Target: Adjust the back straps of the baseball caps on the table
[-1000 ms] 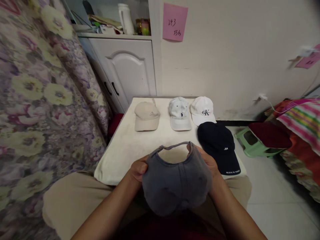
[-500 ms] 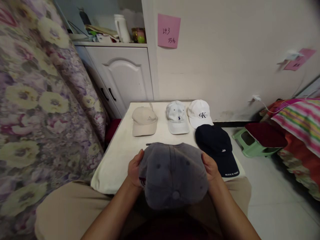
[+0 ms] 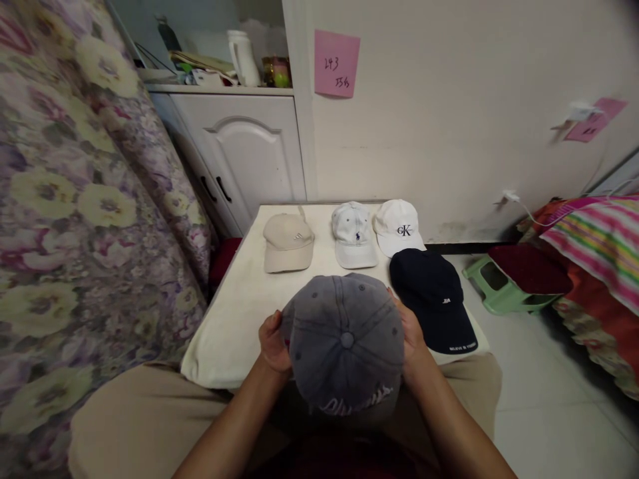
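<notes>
A grey baseball cap (image 3: pixel 344 332) is held between my two hands over the near edge of the table, its crown turned up toward me and pale embroidered lettering at the bottom. My left hand (image 3: pixel 275 342) grips its left side; my right hand (image 3: pixel 410 329) grips the right side, with some fingers hidden by the cap. On the table lie a beige cap (image 3: pixel 288 241), a pale blue-white cap (image 3: pixel 353 233), a white cap (image 3: pixel 397 223) with dark letters, and a navy cap (image 3: pixel 434 299) close beside my right hand. The navy one touches the white one.
The low table has a cream cover (image 3: pixel 229 326) and stands against the wall. A floral curtain (image 3: pixel 100 233) hangs at left, near a white cabinet (image 3: pixel 249 153). To the right are a green stool (image 3: pixel 494 286) with a dark red top and a striped cloth (image 3: pixel 599 233).
The grey cap has tilted in my hands, so its top button sits higher and the lettering at the bottom now shows. Both hands still hold it; the other caps stay put.
</notes>
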### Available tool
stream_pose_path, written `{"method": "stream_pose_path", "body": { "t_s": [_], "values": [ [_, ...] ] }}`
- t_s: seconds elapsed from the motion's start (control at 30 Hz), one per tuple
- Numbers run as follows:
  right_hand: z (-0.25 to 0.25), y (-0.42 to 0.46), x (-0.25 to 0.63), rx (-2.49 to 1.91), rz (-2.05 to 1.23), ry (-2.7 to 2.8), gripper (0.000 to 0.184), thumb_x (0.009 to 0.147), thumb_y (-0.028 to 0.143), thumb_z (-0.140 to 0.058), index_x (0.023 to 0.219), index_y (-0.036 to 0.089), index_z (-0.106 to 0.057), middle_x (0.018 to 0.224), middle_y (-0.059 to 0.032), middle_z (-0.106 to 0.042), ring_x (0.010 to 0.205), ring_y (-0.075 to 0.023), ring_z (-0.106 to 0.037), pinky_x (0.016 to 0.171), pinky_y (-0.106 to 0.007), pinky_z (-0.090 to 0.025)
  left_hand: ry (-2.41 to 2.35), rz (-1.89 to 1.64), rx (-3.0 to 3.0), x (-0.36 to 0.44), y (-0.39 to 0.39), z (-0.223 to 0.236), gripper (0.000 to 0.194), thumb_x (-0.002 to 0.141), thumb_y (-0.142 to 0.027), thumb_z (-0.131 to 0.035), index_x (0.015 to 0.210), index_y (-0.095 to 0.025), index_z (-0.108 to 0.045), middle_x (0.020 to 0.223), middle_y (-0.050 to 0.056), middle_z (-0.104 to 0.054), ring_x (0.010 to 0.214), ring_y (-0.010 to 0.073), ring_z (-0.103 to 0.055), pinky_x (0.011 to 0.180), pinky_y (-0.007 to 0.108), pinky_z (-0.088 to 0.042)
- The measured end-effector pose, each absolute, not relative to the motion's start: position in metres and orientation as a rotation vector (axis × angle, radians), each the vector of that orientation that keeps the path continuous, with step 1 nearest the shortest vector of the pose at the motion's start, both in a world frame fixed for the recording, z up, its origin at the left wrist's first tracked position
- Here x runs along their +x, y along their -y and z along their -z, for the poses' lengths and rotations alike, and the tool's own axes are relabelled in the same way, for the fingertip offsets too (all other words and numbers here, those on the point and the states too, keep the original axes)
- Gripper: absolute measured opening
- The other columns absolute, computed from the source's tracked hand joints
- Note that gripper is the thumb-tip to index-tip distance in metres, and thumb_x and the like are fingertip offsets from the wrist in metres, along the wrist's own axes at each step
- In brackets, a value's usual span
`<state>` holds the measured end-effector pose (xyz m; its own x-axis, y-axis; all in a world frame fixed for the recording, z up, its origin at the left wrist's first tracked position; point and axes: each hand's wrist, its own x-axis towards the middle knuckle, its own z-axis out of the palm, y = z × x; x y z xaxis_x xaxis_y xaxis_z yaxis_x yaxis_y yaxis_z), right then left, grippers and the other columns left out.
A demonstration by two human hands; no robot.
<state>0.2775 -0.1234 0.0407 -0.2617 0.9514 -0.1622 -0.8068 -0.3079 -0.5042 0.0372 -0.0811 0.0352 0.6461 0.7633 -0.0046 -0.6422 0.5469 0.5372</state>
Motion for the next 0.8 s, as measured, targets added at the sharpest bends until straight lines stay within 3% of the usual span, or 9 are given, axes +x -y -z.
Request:
{"method": "stream_pose_path", "body": {
  "t_s": [0.17,0.37,0.43,0.5,0.6,0.7,0.8],
  "values": [
    [-0.037,0.123,0.273,-0.522,-1.881,0.403,0.033,0.077,0.051,-0.071,0.081,0.019,-0.072,0.091,-0.0079,-0.079,0.103,-0.0273,-0.071,0.093,-0.045,-0.057,-0.411,-1.022,0.46,0.042,0.081,-0.034,0.022,0.074,-0.037,-0.063,0.071,-0.02,-0.076,0.082,0.007,-0.079,0.103,0.0344,-0.07,0.096,0.045,-0.052],
    [-0.04,0.127,0.268,-0.49,-1.882,0.482,0.046,0.078,0.064,-0.064,0.085,0.02,-0.073,0.094,-0.0094,-0.078,0.107,-0.0278,-0.069,0.097,-0.046,-0.054,-0.297,-0.959,0.475,0.046,0.083,-0.044,0.029,0.079,-0.038,-0.056,0.076,-0.019,-0.077,0.095,0.008,-0.079,0.113,0.0339,-0.066,0.102,0.045,-0.049],
    [-0.039,0.129,0.267,-0.452,-1.872,0.49,0.053,0.074,0.071,-0.064,0.084,0.02,-0.073,0.094,-0.0095,-0.078,0.107,-0.0286,-0.069,0.097,-0.049,-0.053,-0.257,-0.952,0.484,0.049,0.084,-0.047,0.029,0.081,-0.036,-0.055,0.08,-0.018,-0.078,0.092,0.008,-0.08,0.114,0.0338,-0.066,0.103,0.046,-0.048],
    [-0.036,0.131,0.265,-0.398,-1.871,0.504,0.06,0.061,0.078,-0.069,0.077,0.02,-0.073,0.092,-0.0088,-0.079,0.105,-0.0302,-0.069,0.096,-0.05,-0.053,-0.225,-0.942,0.486,0.052,0.086,-0.05,0.029,0.081,-0.034,-0.055,0.08,-0.018,-0.079,0.086,0.007,-0.08,0.113,0.0334,-0.066,0.103,0.046,-0.048],
    [-0.029,0.132,0.266,-0.381,-1.917,0.527,0.049,0.049,0.065,-0.085,0.067,0.022,-0.072,0.082,-0.006,-0.079,0.099,-0.0308,-0.072,0.093,-0.048,-0.055,-0.21,-0.929,0.471,0.056,0.088,-0.052,0.027,0.08,-0.032,-0.057,0.074,-0.018,-0.079,0.084,0.008,-0.08,0.109,0.0331,-0.068,0.101,0.044,-0.049],
    [-0.027,0.13,0.268,-0.42,-1.945,0.517,0.03,0.058,0.047,-0.086,0.068,0.022,-0.073,0.076,-0.0044,-0.079,0.091,-0.0292,-0.074,0.091,-0.046,-0.056,-0.2,-0.904,0.467,0.056,0.088,-0.052,0.026,0.08,-0.032,-0.058,0.074,-0.017,-0.079,0.087,0.009,-0.08,0.106,0.0332,-0.07,0.1,0.044,-0.05],
    [-0.028,0.128,0.271,-0.455,-1.911,0.458,0.032,0.063,0.052,-0.081,0.07,0.022,-0.075,0.079,-0.0054,-0.079,0.091,-0.0296,-0.074,0.09,-0.047,-0.057,-0.145,-0.841,0.492,0.053,0.086,-0.05,0.028,0.081,-0.032,-0.056,0.078,-0.015,-0.079,0.087,0.011,-0.079,0.105,0.0336,-0.07,0.1,0.045,-0.05]
  ]
}}
